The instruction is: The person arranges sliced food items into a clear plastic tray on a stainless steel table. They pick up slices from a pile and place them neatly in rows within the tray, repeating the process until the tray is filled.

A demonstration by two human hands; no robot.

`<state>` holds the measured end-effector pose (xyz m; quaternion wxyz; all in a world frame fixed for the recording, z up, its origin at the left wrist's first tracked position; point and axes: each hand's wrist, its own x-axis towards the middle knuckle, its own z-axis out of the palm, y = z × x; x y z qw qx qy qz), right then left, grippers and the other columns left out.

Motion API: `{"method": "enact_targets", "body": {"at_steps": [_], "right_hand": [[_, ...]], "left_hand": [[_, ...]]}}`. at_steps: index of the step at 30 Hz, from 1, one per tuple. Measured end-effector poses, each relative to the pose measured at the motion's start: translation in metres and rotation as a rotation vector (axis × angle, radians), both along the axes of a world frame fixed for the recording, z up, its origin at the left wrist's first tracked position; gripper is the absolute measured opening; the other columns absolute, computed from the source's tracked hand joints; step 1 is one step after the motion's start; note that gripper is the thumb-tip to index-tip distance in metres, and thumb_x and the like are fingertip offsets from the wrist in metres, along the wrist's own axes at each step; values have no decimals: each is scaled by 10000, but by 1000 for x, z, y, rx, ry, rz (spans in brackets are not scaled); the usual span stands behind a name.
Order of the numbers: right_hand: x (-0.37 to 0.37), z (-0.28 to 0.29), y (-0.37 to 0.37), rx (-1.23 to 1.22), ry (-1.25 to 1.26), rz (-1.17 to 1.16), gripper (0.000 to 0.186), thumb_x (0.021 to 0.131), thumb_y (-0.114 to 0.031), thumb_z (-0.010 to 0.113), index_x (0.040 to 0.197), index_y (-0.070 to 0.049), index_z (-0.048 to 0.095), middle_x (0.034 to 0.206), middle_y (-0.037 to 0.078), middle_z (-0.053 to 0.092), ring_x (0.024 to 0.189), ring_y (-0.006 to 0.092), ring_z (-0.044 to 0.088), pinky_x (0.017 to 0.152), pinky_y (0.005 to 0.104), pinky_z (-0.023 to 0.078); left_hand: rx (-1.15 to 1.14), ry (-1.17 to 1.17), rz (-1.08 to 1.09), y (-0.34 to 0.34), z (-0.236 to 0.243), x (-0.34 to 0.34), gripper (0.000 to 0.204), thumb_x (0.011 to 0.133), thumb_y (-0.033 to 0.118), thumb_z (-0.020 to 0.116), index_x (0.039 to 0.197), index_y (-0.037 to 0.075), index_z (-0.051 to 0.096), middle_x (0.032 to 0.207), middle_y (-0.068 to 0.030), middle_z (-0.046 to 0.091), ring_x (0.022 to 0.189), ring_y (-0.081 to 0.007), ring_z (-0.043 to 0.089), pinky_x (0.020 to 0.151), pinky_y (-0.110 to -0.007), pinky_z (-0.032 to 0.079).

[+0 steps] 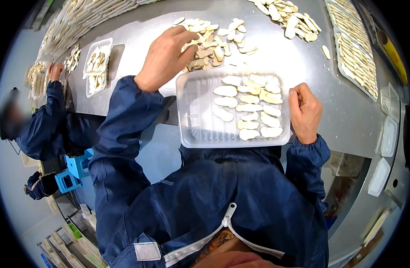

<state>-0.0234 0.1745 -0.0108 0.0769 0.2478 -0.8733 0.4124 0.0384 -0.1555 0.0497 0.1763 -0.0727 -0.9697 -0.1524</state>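
My left hand (167, 57) reaches over a loose pile of pale cream, elongated slices (209, 44), thumb and fingers apart and bent at the pile's edge. A clear ribbed plastic tray (196, 111) sits at the table's front edge, before my body, with several slices (249, 107) laid in short columns over its middle and right; its left part shows bare ribs. Just right of this tray, my right hand (305, 111) is closed, thumb against curled fingers; whatever it may hold is hidden.
Steel table (330, 116) holds more slices (290, 20), filled trays (355, 60), small filled containers (96, 67) and stacked trays (64, 29). Empty trays (389, 136) line the right. A co-worker (39, 134) handles slices at left, near blue stools (73, 172).
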Motion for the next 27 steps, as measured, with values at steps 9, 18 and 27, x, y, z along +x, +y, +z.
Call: {"method": "enact_targets", "body": {"at_steps": [9,18,27], "right_hand": [[1,1,0,15,-14,-4,150,896,-91,623,780,-26,553,578,98,550,483,206,521,496,338,400],[1,0,1,9,-17,-9,148,895,-87,625,783,-24,552,591,105,555,493,208,530,502,340,407],[0,-3,0,-8,-20,4,153,900,-91,627,786,-20,553,579,95,530,482,174,482,493,321,390]], "left_hand": [[-195,-36,5,3,-22,-32,175,838,179,710,835,5,687,776,-92,609,745,-256,561,685,-370,478],[-112,15,-19,13,0,-10,135,856,132,698,872,-1,688,820,-108,626,753,-276,585,664,-375,464],[-59,-266,-386,82,2,85,158,789,94,724,817,54,574,783,-77,506,767,-243,531,673,-351,421]]}}
